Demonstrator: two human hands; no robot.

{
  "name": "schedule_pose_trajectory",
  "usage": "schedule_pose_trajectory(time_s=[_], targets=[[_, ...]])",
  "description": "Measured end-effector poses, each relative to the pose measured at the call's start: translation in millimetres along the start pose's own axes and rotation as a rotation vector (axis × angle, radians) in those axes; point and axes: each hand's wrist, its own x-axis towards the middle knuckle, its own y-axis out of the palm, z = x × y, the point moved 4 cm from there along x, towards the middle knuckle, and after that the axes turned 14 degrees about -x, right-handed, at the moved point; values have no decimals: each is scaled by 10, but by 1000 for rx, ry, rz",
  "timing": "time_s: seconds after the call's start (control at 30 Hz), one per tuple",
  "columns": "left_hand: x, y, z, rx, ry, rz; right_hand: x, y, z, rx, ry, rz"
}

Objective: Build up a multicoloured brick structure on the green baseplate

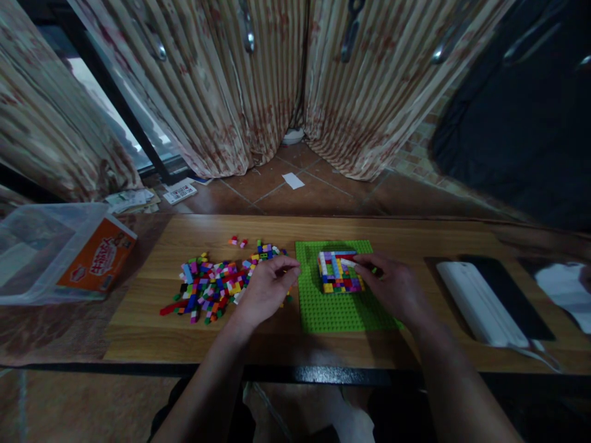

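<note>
On a green studded baseplate (323, 315) stands a low block built of multicoloured toy bricks (341, 280). My right hand (396, 286) reaches over its right side, with thumb and forefinger closed on a white toy brick (348, 263) at the top of the build. Left of the build, my left hand (268, 289) hovers near the baseplate's left edge, its thumb and fingertips pinched together; whatever they may hold is too small to make out. A loose heap of mixed-colour toy bricks (217, 286) spreads to the left, partly hidden behind my left hand.
A clear plastic bin (55, 212) with an orange label stands at the far left. To the right lie a white oblong case (482, 301) with a cord, a dark flat panel (512, 295) and white crumpled material (563, 289). The wooden table (184, 344) has a dark front edge.
</note>
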Motion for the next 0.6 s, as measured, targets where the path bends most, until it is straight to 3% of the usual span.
schedule_pose_trajectory(time_s=[0.6], targets=[[1,17,-4,69,18,22,-95,-110,161,-50,-14,38]])
